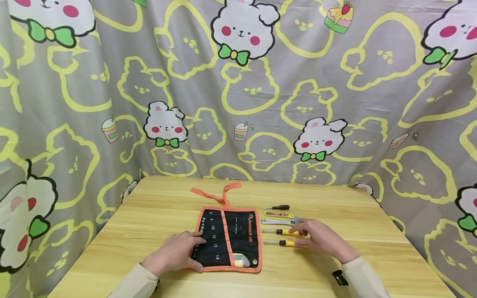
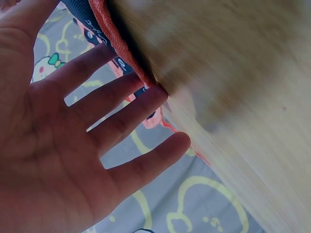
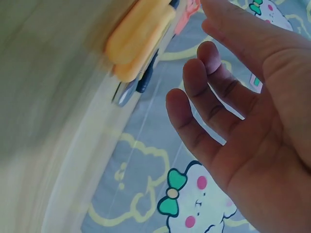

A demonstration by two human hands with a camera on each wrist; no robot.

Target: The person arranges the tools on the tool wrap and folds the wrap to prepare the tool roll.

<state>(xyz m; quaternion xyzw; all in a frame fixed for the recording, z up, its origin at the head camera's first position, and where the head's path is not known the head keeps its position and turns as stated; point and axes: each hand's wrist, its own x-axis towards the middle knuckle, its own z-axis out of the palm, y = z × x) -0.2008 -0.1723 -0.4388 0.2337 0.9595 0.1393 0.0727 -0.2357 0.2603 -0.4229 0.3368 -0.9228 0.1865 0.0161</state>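
Risk here lies mostly with the two yellow-handled screwdrivers (image 1: pixel 285 237): the right hand (image 1: pixel 323 239) rests over their handles with fingers straight and spread, gripping nothing, so a small sideways push could roll them toward the adjustable wrench (image 1: pixel 279 222) or along the counter (image 1: pixel 372 231). The left hand (image 1: pixel 178 251) lies flat, fingers relaxed, on the left part of the tool roll (image 1: pixel 229 239); if it drags, the soft cloth may wrinkle or slide, I think. The tool roll is black with an orange border, unrolled in the middle of the counter, with white size numbers printed on its pockets and orange ties (image 1: pixel 220 193) at its far edge. One silver tool (image 1: pixel 241 260) sits in a near pocket.
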